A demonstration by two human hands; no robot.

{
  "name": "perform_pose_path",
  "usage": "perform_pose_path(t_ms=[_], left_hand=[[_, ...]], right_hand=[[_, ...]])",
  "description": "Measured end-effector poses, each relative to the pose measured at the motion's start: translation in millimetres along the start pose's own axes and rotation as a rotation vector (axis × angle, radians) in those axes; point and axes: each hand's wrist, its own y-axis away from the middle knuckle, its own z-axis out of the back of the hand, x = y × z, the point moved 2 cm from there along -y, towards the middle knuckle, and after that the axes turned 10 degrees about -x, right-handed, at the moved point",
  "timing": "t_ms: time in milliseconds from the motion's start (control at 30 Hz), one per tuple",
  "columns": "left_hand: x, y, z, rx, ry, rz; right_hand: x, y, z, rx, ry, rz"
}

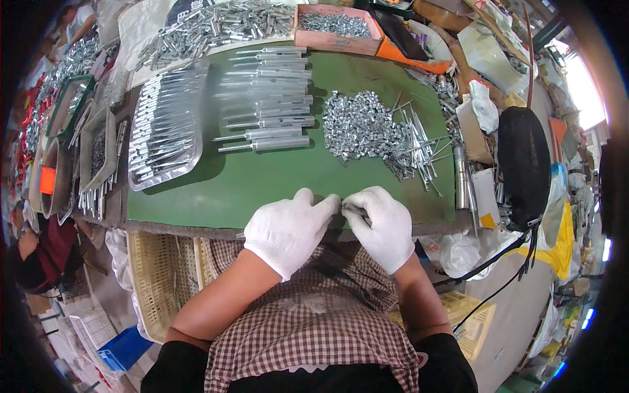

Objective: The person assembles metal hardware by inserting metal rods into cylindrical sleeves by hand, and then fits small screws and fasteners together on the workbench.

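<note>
My left hand, in a white glove, is closed at the front edge of the green work board. A grey tip pokes out beside its wrist, but what the fingers hold is hidden. Close against it, my right hand, also gloved, pinches a small grey metal part between thumb and fingers. Beyond the hands lies a heap of small shiny metal nuts or caps, with long thin bolts or pins at its right. Metal tubes with thin rods lie in a row, left of the heap.
A metal tray of similar rod pieces sits at the board's left. Behind are a pile of metal sleeves and a pink box of small parts. A black padded object stands right; a yellow plastic basket is below left.
</note>
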Motion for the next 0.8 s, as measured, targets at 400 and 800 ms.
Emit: perform_pose_path(t_ms=[400,800], left_hand=[[2,3,-1,-0.001,-0.047,-0.06],[-4,0,1,0.088,-0.087,-0.059]], right_hand=[[1,-13,2,0.166,0.064,-0.075],[-9,-28,-33,-0.258,-1.645,-0.546]])
